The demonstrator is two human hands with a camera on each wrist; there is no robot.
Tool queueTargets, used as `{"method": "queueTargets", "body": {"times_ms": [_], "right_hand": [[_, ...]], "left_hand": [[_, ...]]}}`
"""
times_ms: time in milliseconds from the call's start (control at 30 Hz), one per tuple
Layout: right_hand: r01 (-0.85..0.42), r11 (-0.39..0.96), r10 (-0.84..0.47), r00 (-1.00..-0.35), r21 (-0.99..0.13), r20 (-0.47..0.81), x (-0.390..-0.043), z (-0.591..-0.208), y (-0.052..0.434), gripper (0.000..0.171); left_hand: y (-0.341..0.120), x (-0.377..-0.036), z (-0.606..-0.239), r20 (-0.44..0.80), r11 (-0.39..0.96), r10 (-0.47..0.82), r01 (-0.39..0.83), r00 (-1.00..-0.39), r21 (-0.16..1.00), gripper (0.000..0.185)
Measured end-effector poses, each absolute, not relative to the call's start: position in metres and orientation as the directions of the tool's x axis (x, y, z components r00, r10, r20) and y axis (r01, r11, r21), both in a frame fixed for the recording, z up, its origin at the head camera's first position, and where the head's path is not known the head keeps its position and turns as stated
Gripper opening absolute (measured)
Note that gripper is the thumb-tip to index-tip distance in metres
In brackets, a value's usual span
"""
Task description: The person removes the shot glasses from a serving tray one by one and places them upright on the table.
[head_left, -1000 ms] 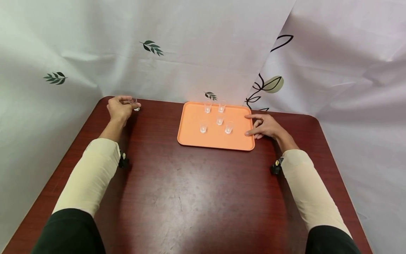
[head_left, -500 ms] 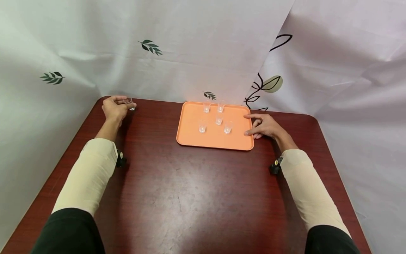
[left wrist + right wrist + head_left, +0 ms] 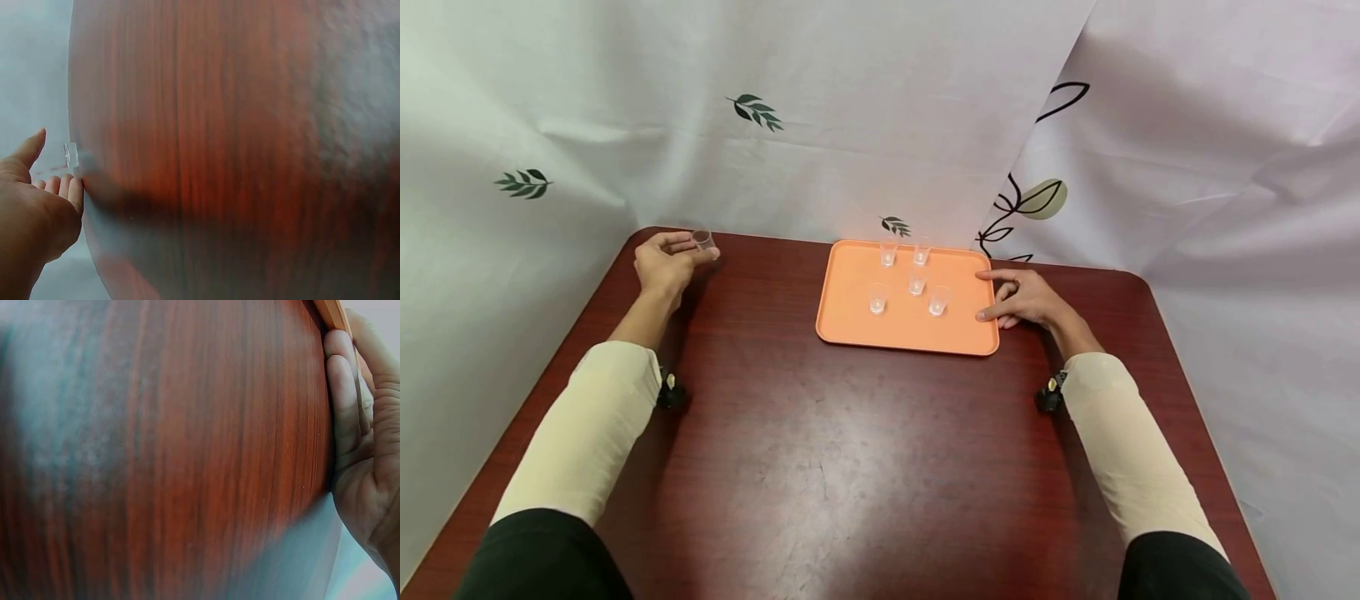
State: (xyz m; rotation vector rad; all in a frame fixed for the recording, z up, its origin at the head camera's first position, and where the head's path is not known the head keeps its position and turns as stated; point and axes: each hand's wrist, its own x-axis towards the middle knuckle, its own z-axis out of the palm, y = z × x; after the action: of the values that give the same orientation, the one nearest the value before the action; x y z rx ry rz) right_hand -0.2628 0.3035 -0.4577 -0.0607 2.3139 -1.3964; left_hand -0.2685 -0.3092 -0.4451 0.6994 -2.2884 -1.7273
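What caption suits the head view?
Left hand holds a small clear cup; right hand rests at the orange tray.

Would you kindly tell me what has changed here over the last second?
The left hand, pinching the small clear plastic cup, drew it slightly left and lifted it. The right hand stayed against the orange plastic tray, whose five clear cups did not move.

Table (image 3: 850, 467) front open; tray (image 3: 850, 321) with five cups (image 3: 916, 283) blocks rear centre.

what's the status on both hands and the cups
Left hand pinches a small clear cup at the table's far left. Right hand rests on the orange tray edge. Five cups on tray.
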Motion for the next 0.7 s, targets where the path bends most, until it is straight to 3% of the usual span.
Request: {"method": "queueTargets", "body": {"times_ms": [300, 700], "right_hand": [[0.209, 0.474, -0.265, -0.892, -0.855, -0.365, -0.254, -0.439, 0.295, 0.090], [0.218, 0.476, -0.257, -0.892, -0.852, -0.372, -0.255, -0.438, 0.295, 0.088]], "left_hand": [[-0.316, -0.257, -0.446, -0.176, 0.046, -0.504, -0.229, -0.845, 0.972, 0.046], [-0.317, -0.232, -0.444, -0.204, -0.086, -0.464, -0.185, -0.862, 0.979, 0.054]]}}
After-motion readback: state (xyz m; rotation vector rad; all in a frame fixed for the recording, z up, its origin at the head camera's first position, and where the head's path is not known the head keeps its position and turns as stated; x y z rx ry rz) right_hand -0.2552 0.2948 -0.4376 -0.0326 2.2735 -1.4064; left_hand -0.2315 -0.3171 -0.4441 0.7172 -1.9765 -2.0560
